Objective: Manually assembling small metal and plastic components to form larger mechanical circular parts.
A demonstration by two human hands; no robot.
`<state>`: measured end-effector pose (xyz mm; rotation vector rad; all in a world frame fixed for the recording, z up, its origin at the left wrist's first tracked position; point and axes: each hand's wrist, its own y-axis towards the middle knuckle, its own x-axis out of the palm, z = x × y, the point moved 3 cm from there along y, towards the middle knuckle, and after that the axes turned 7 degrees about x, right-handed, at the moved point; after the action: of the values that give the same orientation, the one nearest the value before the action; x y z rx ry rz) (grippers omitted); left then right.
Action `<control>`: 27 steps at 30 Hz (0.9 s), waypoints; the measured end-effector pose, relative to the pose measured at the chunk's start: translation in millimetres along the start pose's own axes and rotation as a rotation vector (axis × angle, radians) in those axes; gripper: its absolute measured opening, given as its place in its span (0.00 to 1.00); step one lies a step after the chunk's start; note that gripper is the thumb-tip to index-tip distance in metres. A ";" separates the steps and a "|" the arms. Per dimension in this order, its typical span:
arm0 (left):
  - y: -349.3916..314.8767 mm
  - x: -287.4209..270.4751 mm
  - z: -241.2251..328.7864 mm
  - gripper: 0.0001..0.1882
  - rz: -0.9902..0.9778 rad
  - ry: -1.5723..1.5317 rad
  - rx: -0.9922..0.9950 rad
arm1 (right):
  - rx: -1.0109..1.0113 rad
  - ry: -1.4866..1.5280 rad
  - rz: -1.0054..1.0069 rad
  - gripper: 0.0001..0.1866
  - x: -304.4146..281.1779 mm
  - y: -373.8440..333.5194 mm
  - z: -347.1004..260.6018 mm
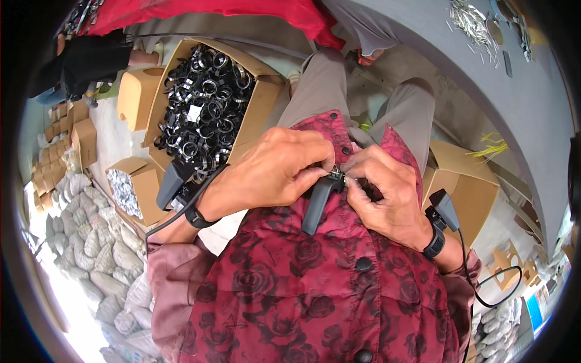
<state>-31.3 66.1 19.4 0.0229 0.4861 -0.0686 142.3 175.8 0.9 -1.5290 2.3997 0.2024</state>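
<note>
In front of my chest is a dark grey watch strap [319, 206], its free end hanging down to the left. A small metal piece [336, 173] shows at the strap's upper end, between my fingertips. My left hand [287, 164] pinches that end from the left, thumb and forefinger together. From the right, my right hand [387, 192] grips the same metal end with thumb and fingers closed. My fingertips partly hide the exact contact there.
On my left stands a cardboard box [257, 109] heaped with black, silver-rimmed watch-like pieces [209, 103]. A smaller carton [145, 187] is beside it, and an open carton [466, 199] lies right. A grey table [436, 54] carries small metal pins [472, 24]. Another person [78, 63] is far left.
</note>
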 end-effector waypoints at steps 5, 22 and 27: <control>1.7 0.2 -2.1 0.09 -0.022 0.010 -0.002 | -0.046 -0.022 0.024 0.09 0.7 0.9 0.1; 7.3 -2.6 -10.7 0.08 -0.125 -0.001 0.102 | -0.056 -0.003 0.030 0.09 0.3 -0.4 2.3; 6.7 -2.9 -13.1 0.09 -0.131 0.057 0.202 | -0.058 -0.006 0.016 0.09 0.3 0.4 1.8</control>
<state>-39.5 73.5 9.2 0.1914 0.5358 -0.2455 142.2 176.2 -0.9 -1.5325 2.4217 0.2827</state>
